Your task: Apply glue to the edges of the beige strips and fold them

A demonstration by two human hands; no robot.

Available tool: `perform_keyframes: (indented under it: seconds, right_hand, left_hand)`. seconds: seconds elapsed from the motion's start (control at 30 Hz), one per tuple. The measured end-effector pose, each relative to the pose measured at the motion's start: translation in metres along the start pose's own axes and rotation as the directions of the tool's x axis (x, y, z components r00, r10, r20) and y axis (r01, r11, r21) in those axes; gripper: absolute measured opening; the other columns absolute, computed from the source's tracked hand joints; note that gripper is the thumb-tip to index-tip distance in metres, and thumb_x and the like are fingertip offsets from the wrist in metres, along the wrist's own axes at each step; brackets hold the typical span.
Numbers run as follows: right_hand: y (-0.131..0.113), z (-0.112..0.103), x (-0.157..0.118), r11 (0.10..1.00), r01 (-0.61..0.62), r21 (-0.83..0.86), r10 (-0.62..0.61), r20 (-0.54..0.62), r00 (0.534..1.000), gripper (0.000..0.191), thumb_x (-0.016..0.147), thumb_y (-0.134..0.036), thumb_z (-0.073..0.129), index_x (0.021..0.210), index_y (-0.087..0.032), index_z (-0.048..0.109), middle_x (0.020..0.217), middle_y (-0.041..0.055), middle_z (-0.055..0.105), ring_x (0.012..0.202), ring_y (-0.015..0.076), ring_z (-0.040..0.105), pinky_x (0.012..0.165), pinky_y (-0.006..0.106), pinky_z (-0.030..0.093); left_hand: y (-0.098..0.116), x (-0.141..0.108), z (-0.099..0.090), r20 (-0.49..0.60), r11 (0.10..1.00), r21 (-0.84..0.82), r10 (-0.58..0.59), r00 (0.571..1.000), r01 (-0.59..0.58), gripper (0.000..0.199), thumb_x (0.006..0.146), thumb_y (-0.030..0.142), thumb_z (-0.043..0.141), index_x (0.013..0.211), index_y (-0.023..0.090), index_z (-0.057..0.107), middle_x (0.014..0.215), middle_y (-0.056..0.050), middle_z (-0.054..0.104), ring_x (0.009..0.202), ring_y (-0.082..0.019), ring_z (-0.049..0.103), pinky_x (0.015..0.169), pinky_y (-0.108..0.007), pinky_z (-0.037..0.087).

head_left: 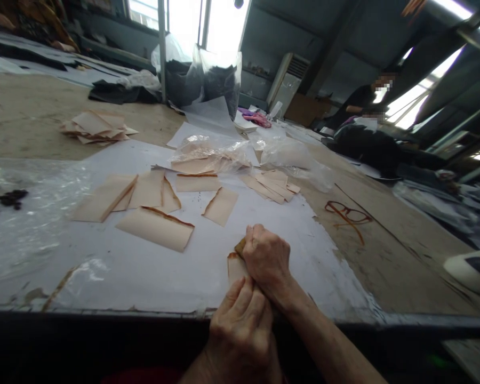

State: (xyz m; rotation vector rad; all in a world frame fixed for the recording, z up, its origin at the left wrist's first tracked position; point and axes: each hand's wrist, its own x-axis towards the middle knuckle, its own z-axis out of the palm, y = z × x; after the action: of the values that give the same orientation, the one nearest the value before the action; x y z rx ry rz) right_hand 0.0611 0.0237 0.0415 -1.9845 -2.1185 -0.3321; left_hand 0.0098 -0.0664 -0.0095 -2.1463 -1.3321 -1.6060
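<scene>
My right hand (267, 258) is closed around a small yellow-brown pad (240, 246), perhaps a sponge, and most of it is hidden by the fingers. The pad is at the top corner of a beige leather-like piece (236, 266) whose upper edge is stained orange-brown. Just below, my left hand (242, 325) has its fingers bunched together on the lower part of that piece. Both lie over the front of a white sheet (164, 277). More beige pieces with brown edges surround them, among them a long one (156, 228) and a smaller one (221, 206).
A plastic bag (208, 146) with beige pieces lies behind, and a stack of pieces (96, 127) is at the back left. Eyeglasses (349, 212) rest to the right. Clear film (32, 240) with dark bits covers the left. A person (364, 101) is at the back right.
</scene>
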Motion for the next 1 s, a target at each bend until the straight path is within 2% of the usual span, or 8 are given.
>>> perform_keyframes:
  seconds: [0.1,0.3,0.47,0.57,0.67,0.77,0.83,1.0]
  right_hand:
    - [-0.003,0.006,0.007,0.999,0.004,-0.047,-0.005,-0.016,1.000,0.030,0.087,-0.027,0.031,0.072,-0.014,0.054,0.062,0.0052,0.061,0.053,0.0134,0.056,0.045,0.024,0.021]
    - [-0.006,0.008,0.014,0.997,0.009,-0.083,-0.012,-0.033,0.999,0.029,0.087,-0.026,0.032,0.072,-0.014,0.053,0.063,0.0051,0.061,0.053,0.0138,0.057,0.044,0.023,0.022]
    - [-0.014,0.015,0.023,0.998,-0.037,-0.049,0.034,-0.071,0.997,0.029,0.087,-0.026,0.031,0.074,-0.013,0.053,0.064,0.0068,0.060,0.055,0.0155,0.058,0.044,0.023,0.026]
    - [-0.018,0.019,0.030,0.999,-0.046,-0.002,0.046,-0.093,0.995,0.029,0.088,-0.026,0.031,0.077,-0.012,0.054,0.062,0.0079,0.060,0.055,0.0157,0.058,0.046,0.022,0.028]
    - [-0.014,0.015,0.041,0.984,-0.164,0.072,0.170,-0.078,0.982,0.030,0.087,-0.026,0.031,0.079,-0.010,0.056,0.063,0.0097,0.061,0.056,0.0162,0.058,0.047,0.022,0.029]
    - [0.000,0.002,0.045,0.944,-0.288,0.159,0.299,-0.053,0.953,0.034,0.088,-0.025,0.029,0.078,-0.010,0.058,0.067,0.0120,0.062,0.059,0.0164,0.058,0.048,0.023,0.029]
    - [0.009,-0.007,0.037,0.950,-0.254,0.184,0.269,-0.059,0.961,0.034,0.088,-0.026,0.029,0.076,-0.011,0.058,0.068,0.0113,0.063,0.061,0.0162,0.057,0.049,0.023,0.029]
    - [0.008,-0.011,0.004,0.995,-0.038,0.095,0.039,-0.007,0.999,0.030,0.088,-0.027,0.032,0.076,-0.014,0.056,0.063,0.0067,0.062,0.058,0.0154,0.058,0.048,0.024,0.027]
  left_hand:
    - [0.001,0.000,0.000,0.011,1.000,0.023,-0.004,1.000,0.004,0.032,0.066,0.007,0.042,0.091,0.005,0.061,0.091,-0.012,0.062,0.098,-0.022,0.054,0.092,-0.034,0.042]
    - [0.001,-0.002,0.003,-0.057,1.000,0.023,-0.008,0.998,0.010,0.032,0.067,0.003,0.041,0.091,0.005,0.061,0.089,-0.012,0.063,0.100,-0.023,0.053,0.090,-0.036,0.044]
    - [0.000,-0.003,0.002,0.023,0.997,0.078,0.002,1.000,-0.004,0.037,0.067,0.005,0.041,0.100,0.004,0.058,0.098,-0.013,0.062,0.103,-0.024,0.052,0.091,-0.035,0.044]
    - [-0.001,-0.002,-0.001,0.031,0.997,0.079,0.014,0.999,-0.017,0.040,0.065,0.010,0.042,0.101,0.004,0.058,0.101,-0.013,0.060,0.103,-0.024,0.051,0.091,-0.036,0.043]
    - [-0.001,-0.001,-0.002,0.043,0.996,0.081,0.027,0.999,-0.030,0.044,0.063,0.014,0.042,0.102,0.004,0.058,0.101,-0.013,0.060,0.102,-0.024,0.051,0.092,-0.036,0.042]
    - [-0.003,-0.001,-0.002,0.064,0.995,0.089,0.042,0.997,-0.047,0.046,0.061,0.014,0.043,0.104,0.004,0.057,0.100,-0.012,0.060,0.102,-0.024,0.051,0.094,-0.035,0.040]
    - [-0.003,-0.001,-0.002,0.065,0.993,0.095,0.058,0.996,-0.064,0.046,0.060,0.013,0.044,0.103,0.004,0.057,0.100,-0.012,0.060,0.101,-0.023,0.051,0.094,-0.034,0.040]
    - [-0.001,0.002,-0.004,0.040,0.998,0.059,0.032,0.999,-0.035,0.039,0.058,0.012,0.045,0.093,0.005,0.061,0.091,-0.012,0.061,0.095,-0.024,0.054,0.091,-0.035,0.042]
